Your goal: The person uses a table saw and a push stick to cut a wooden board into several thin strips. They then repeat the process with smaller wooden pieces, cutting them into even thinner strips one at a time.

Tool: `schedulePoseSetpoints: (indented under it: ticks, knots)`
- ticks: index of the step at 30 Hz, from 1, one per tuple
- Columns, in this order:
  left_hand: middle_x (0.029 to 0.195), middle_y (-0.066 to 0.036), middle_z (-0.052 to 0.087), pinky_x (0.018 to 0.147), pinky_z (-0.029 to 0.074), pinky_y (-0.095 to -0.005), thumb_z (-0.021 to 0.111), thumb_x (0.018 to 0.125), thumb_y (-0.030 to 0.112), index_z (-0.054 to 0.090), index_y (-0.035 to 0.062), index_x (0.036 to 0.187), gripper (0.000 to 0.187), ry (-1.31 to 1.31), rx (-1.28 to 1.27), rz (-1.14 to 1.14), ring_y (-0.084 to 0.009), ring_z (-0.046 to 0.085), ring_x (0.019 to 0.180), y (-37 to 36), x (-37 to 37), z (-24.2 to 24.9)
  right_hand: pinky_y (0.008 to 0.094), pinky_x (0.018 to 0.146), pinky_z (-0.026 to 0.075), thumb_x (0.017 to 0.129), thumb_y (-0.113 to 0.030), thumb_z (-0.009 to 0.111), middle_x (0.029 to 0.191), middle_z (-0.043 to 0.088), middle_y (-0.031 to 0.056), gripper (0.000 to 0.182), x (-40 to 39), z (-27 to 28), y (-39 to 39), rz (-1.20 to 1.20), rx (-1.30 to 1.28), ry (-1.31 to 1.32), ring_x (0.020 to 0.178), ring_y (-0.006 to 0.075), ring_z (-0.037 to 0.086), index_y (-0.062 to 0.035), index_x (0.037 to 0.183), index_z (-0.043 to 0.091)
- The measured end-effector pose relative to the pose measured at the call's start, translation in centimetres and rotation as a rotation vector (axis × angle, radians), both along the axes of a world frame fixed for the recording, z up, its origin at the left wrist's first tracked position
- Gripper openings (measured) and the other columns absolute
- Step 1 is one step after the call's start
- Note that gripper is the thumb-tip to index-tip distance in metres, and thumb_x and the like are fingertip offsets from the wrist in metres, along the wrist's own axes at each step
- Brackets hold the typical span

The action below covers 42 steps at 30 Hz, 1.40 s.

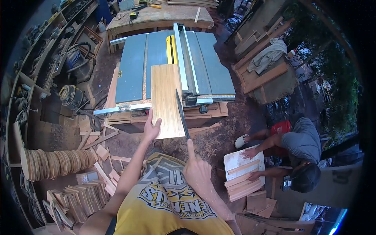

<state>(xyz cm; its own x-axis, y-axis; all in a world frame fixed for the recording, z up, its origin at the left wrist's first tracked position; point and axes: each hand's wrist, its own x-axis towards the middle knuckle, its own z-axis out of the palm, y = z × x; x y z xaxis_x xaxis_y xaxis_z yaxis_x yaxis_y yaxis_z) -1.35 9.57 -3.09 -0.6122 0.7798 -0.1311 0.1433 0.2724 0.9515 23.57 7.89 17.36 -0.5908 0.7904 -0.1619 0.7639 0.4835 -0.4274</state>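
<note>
Your left hand (150,128) grips the near left edge of a wooden board (167,98), the thumb lying over its top face and the index finger running along its side; your remaining fingers there are hidden. Your right hand (197,172) has its fingers curled around the near end of a slim black stick (180,109), with the index finger stretched out along it. The stick lies beside the board's right edge, its tip pointing away from you.

The board rests flat on the table saw (131,66), its near end overhanging the front edge toward you. Its far end reaches the yellow insert (169,51), and the long metal fence (180,58) stands just to its right. A metal rail (135,107) crosses the front of the saw.

Beyond the saw is a workbench (156,17) with a tape measure (134,15) on it. To your left stand a vacuum (71,96), a row of rounded wooden pieces (58,162) and a stack of boards (78,201). To your right, a co-worker (299,143) in a grey top and dark cap bends over a white panel (233,160), both hands down at the panel and the wood strips (242,190).
</note>
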Motion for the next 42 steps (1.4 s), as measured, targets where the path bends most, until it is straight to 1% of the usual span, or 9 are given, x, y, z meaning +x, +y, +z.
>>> schedulePoseSetpoints:
  ticks: [5, 11, 12, 15, 18, 22, 28, 31, 42]
  knots:
    - [0.152, -0.019, 0.043, 0.11, 0.037, -0.0309, 0.062, 0.098, 0.012, 0.016, 0.0042, 0.159, 0.077, -0.052, -0.044, 0.024, -0.0214, 0.046, 0.135, 1.6, -1.2, -0.3, 0.0507, 0.061, 0.055, 0.078, -0.006, 0.057, 0.082, 0.068, 0.0272, 0.075, -2.0, 1.0, 1.9, -0.002, 0.025, -0.024, 0.064, 0.0421, 0.068, -0.0004, 0.149, 0.037]
    - [0.145, -0.019, 0.05, 0.111, 0.039, -0.0337, 0.085, 0.075, 0.006, 0.014, -0.0011, 0.157, 0.109, -0.305, 0.036, 0.011, -0.0226, 0.05, 0.132, -0.5, 0.0, 2.0, 0.0518, 0.064, 0.055, 0.078, -0.007, 0.056, 0.074, 0.067, 0.0254, 0.073, -3.3, 3.1, 3.6, -0.009, -0.029, -0.107, 0.066, 0.0424, 0.069, -0.0001, 0.149, 0.038]
    - [0.147, -0.018, 0.048, 0.108, 0.043, -0.0336, 0.09, 0.063, 0.001, 0.005, 0.0, 0.158, 0.127, -0.139, 0.081, -0.103, -0.0233, 0.052, 0.129, -0.7, 0.0, 2.0, 0.0519, 0.064, 0.055, 0.078, -0.007, 0.056, 0.074, 0.067, 0.0257, 0.073, -3.3, 3.2, 3.7, -0.008, -0.031, -0.1, 0.067, 0.0425, 0.069, -0.0002, 0.149, 0.038]
    - [0.149, -0.017, 0.046, 0.106, 0.044, -0.0337, 0.091, 0.06, 0.0, -0.003, 0.001, 0.158, 0.135, -0.33, 0.132, -0.132, -0.0232, 0.052, 0.129, -2.9, 1.4, 2.5, 0.0521, 0.065, 0.056, 0.079, -0.007, 0.057, 0.075, 0.067, 0.0265, 0.074, -3.1, 3.7, 3.4, -0.007, -0.053, -0.099, 0.068, 0.0428, 0.069, -0.0006, 0.149, 0.037]
    - [0.149, -0.017, 0.045, 0.107, 0.043, -0.0327, 0.092, 0.059, 0.001, -0.007, -0.0005, 0.157, 0.139, -0.367, 0.029, -0.195, -0.0228, 0.05, 0.13, -5.2, 3.4, 3.6, 0.0523, 0.064, 0.055, 0.079, -0.008, 0.058, 0.077, 0.067, 0.0269, 0.074, -2.9, 3.9, 3.2, -0.006, -0.058, -0.099, 0.069, 0.0429, 0.069, -0.0009, 0.15, 0.037]
    - [0.149, -0.018, 0.045, 0.107, 0.043, -0.0319, 0.091, 0.063, 0.003, -0.002, -0.0043, 0.156, 0.133, -0.01, 0.165, -0.125, -0.0235, 0.05, 0.13, -4.4, 3.8, 1.0, 0.0523, 0.066, 0.055, 0.078, -0.007, 0.059, 0.08, 0.068, 0.0264, 0.076, -2.3, 4.3, 2.6, -0.012, -0.12, -0.107, 0.07, 0.0429, 0.069, -0.0012, 0.15, 0.036]
    - [0.151, -0.018, 0.044, 0.111, 0.039, -0.0328, 0.09, 0.067, 0.005, 0.007, -0.0031, 0.157, 0.122, -0.214, 0.105, -0.128, -0.0208, 0.05, 0.132, -5.3, 2.9, 3.2, 0.0516, 0.068, 0.055, 0.078, -0.007, 0.061, 0.081, 0.068, 0.0256, 0.078, -1.1, 5.8, 2.5, -0.023, -0.195, -0.11, 0.071, 0.0434, 0.068, -0.0019, 0.151, 0.035]
    - [0.15, -0.017, 0.046, 0.111, 0.04, -0.0328, 0.089, 0.068, 0.003, 0.007, -0.0026, 0.157, 0.121, -0.115, 0.076, -0.175, -0.0193, 0.05, 0.132, -5.7, 2.4, 2.3, 0.0519, 0.067, 0.054, 0.078, -0.005, 0.061, 0.08, 0.067, 0.0256, 0.077, 0.0, 5.4, 1.9, -0.016, -0.184, -0.076, 0.07, 0.0434, 0.067, -0.002, 0.151, 0.034]
    - [0.141, -0.017, 0.055, 0.106, 0.046, -0.0337, 0.09, 0.069, 0.006, 0.009, -0.0031, 0.157, 0.12, -0.155, 0.114, -0.228, -0.0177, 0.058, 0.122, -5.1, 0.0, 0.4, 0.0515, 0.064, 0.053, 0.08, -0.003, 0.058, 0.074, 0.066, 0.0254, 0.073, 0.1, 5.0, 2.0, -0.015, -0.179, 0.001, 0.067, 0.0427, 0.066, 0.0005, 0.15, 0.035]
